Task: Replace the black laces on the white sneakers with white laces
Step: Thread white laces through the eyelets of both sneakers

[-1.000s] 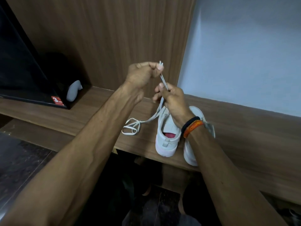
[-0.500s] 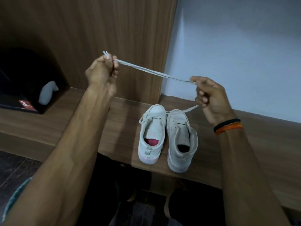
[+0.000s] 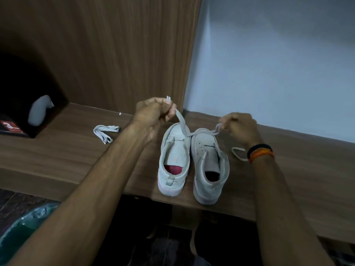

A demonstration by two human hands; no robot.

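Sneakers sit side by side at the centre of the frame on a wooden shelf (image 3: 57, 160), heels toward the camera: the left sneaker (image 3: 173, 162) and the right sneaker (image 3: 209, 167), touching along their inner sides. Each is open at the top; the left one shows a red insole inside, the right one a darker interior whose colour is hard to make out in the dim light. Neither carries a threaded lace, and the eyelets on the right sneaker stand bare.

A white lace (image 3: 189, 129) hangs slack between the two hands, above the toes of the pair. The left hand (image 3: 153, 114), just above and left of the left sneaker's toe, is pinched shut on both tips of the lace, which stick up past the fingers. The right hand (image 3: 239, 127), to the upper right of the right sneaker, is closed on the lace's looped middle; a further loop of lace lies on the shelf beside the banded wrist (image 3: 260, 151).

Left of centre, well apart from the hands, a second folded lace (image 3: 104, 131) lies on the shelf. In the dark recess at the far left stand a pale rounded object (image 3: 39, 110) and a black box (image 3: 11, 127) with a red label.
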